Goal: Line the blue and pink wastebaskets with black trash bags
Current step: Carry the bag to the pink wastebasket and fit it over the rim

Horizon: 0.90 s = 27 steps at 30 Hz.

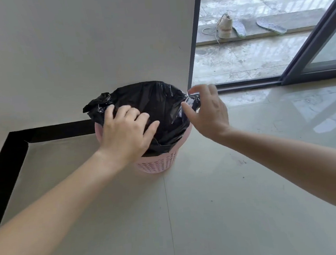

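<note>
I have the black trash bag (153, 106) seated in the pink wastebasket (158, 162) on the floor by the wall, left hand (126, 131) pressing it open-palmed, right hand (208, 107) pinching its rim edge; the blue one isn't in view.

Bright daylight thru doorway (257, 38), floor (284, 117) glare, edges bowed, fingertips maybe blurred

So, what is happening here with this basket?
A person is fitting a black trash bag into the pink wastebasket that stands on the floor by the wall. The left hand presses the bag at the near rim, and the right hand pinches its edge at the right side. No blue wastebasket is in view.
</note>
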Tool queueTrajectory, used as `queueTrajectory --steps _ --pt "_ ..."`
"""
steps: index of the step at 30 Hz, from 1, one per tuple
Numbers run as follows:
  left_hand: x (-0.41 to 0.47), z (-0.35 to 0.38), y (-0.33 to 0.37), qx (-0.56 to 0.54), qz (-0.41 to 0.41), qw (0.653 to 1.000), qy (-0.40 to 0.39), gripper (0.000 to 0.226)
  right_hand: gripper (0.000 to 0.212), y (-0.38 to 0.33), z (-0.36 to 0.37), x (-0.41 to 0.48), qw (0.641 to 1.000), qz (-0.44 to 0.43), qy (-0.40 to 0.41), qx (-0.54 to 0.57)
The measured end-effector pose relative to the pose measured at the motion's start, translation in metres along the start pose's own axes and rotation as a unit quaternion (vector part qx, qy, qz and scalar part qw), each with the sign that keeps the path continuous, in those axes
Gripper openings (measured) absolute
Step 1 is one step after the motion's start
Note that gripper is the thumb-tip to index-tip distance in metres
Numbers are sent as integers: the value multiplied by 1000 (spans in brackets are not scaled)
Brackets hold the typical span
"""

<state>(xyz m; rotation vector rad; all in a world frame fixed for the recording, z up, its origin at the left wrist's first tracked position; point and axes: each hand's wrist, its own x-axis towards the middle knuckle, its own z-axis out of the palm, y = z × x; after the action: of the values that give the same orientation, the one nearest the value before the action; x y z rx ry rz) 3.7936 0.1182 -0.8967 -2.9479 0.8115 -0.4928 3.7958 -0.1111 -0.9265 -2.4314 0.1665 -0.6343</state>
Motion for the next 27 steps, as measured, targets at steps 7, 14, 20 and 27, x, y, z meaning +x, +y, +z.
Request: queueTrajectory --steps 7,14,20,27 --pt "-40 30 -3 -20 19 999 20 55 32 6 13 -15 965 190 -173 54" --pt "-57 49 8 -76 57 992 84 49 20 13 30 -57 893 334 -183 239" --pt "-41 44 39 -115 16 991 63 48 32 21 40 -43 916 322 -219 97" --pt "-38 33 29 -329 -62 937 104 27 34 0 16 -17 991 93 -11 95"
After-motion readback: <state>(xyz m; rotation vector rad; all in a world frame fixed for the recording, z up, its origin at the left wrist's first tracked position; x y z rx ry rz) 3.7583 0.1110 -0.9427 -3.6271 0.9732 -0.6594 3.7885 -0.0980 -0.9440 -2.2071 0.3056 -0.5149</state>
